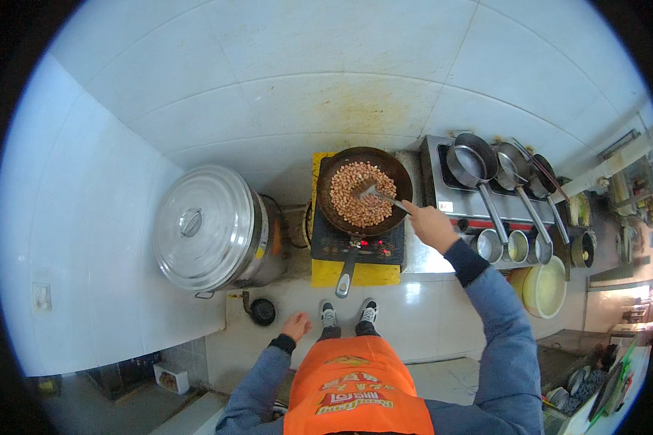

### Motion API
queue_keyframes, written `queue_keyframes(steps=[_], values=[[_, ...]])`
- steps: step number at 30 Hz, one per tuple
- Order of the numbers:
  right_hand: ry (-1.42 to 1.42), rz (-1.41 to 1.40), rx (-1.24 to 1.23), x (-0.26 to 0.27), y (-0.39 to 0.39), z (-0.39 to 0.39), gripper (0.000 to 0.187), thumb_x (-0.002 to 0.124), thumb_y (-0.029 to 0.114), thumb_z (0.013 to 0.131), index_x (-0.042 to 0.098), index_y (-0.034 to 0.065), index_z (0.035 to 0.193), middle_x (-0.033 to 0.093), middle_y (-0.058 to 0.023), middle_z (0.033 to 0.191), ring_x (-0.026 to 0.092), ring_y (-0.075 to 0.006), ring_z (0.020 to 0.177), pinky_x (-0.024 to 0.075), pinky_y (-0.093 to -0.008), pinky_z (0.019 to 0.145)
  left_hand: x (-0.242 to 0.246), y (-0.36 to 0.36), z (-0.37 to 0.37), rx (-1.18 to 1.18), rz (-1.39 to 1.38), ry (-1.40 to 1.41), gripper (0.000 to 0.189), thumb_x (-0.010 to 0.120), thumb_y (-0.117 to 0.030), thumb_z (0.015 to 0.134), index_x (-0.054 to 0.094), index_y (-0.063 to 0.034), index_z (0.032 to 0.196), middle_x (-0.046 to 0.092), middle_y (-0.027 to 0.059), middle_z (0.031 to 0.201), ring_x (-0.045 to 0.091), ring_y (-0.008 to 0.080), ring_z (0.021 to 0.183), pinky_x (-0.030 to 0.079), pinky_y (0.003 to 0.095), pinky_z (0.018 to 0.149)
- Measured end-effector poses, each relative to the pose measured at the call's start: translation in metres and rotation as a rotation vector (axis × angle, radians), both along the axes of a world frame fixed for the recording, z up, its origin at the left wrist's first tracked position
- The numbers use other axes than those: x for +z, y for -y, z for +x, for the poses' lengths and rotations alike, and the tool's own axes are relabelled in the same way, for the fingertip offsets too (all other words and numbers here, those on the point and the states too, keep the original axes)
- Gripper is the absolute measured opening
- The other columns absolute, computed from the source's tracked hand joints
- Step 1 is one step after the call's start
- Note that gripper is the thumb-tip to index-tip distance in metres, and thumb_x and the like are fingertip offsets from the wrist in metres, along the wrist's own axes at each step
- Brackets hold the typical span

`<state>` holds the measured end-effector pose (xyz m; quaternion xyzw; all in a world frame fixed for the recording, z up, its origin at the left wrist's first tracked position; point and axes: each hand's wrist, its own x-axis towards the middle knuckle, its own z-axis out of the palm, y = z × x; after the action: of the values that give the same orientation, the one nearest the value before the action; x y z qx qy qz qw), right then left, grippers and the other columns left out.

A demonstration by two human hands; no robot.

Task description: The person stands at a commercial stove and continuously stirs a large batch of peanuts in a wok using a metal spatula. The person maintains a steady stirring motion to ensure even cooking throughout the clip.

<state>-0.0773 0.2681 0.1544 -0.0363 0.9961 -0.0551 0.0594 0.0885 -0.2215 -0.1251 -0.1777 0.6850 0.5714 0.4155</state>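
Observation:
My right hand [431,227] grips the handle of a metal spatula [393,202], whose blade lies among the peanuts [359,187] in a dark wok [402,179]. The peanuts look reddish-brown and fill the middle of the pan. Under the wok is a black induction cooker [326,247] with red lights lit on its panel. The wok's handle [346,277] points towards me and nothing holds it. My left hand [297,325] hangs low over the floor, left of my shoes, with its fingers loosely curled; whether they are fully closed is unclear.
A large lidded metal pot [207,225] stands left of the cooker. On the right, several long-handled pans [472,160] rest on a steel stove [434,185], with small metal pots [490,246] along its front. A pale yellow tub [552,288] sits beyond my right forearm.

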Motion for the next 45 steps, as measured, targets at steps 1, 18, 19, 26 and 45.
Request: queue_keyframes(steps=[1, 18, 19, 26, 45], values=[[-0.028, -0.027, 0.035, 0.011, -0.007, 0.009, 0.041, 0.056, 0.018, 0.097, 0.057, 0.0136, 0.138, 0.072, -0.0192, 0.079, 0.071, -0.0409, 0.072, 0.057, -0.0539, 0.065, 0.012, -0.022, -0.017, -0.013, 0.033, -0.074, 0.042, 0.053, -0.045, 0.108, 0.062, -0.0059, 0.121, 0.069, 0.005, 0.099, 0.065, 0.0141, 0.086, 0.056, 0.0303, 0.075], [-0.067, 0.0, 0.062, 0.015, -0.005, -0.039, 0.041, 0.058, 0.018, 0.097, 0.06, 0.0138, 0.138, 0.072, -0.0215, 0.08, 0.072, -0.0417, 0.076, 0.0578, -0.0538, 0.065, 0.139, -0.201, -0.14, -0.178, 0.059, -0.244, 0.052, 0.06, -0.029, 0.106, 0.042, 0.003, 0.143, 0.065, 0.0097, 0.075, 0.066, 0.0213, 0.059, 0.055, 0.038, 0.054], [0.014, -0.021, 0.064, 0.016, 0.001, -0.033, 0.042, 0.058, 0.02, 0.099, 0.059, 0.0144, 0.14, 0.072, -0.0219, 0.081, 0.071, -0.0424, 0.076, 0.058, -0.0543, 0.066, 0.139, -0.201, -0.14, -0.184, 0.056, -0.204, 0.051, 0.059, -0.029, 0.106, 0.043, 0.0034, 0.141, 0.064, 0.0097, 0.074, 0.066, 0.0213, 0.058, 0.055, 0.038, 0.053], [-0.102, 0.088, 0.201, 0.048, -0.037, -0.021, 0.023, 0.06, 0.011, 0.093, 0.066, 0.0046, 0.115, 0.07, -0.0232, 0.093, 0.072, -0.0392, 0.086, 0.0589, -0.0514, 0.071, 0.131, -0.194, -0.124, -0.051, 0.206, -0.108, 0.034, 0.057, -0.035, 0.107, 0.054, -0.0023, 0.116, 0.061, 0.008, 0.066, 0.063, 0.0209, 0.053, 0.054, 0.0375, 0.049], [-0.122, 0.283, 0.106, 0.073, -0.019, -0.148, 0.016, 0.067, 0.016, 0.086, 0.075, 0.0024, 0.086, 0.074, -0.0225, 0.088, 0.074, -0.0422, 0.084, 0.0608, -0.0502, 0.072, 0.132, -0.194, -0.122, -0.147, 0.042, -0.198, 0.043, 0.056, -0.044, 0.106, 0.054, -0.0055, 0.126, 0.059, 0.0063, 0.066, 0.062, 0.0184, 0.048, 0.052, 0.0342, 0.045]])
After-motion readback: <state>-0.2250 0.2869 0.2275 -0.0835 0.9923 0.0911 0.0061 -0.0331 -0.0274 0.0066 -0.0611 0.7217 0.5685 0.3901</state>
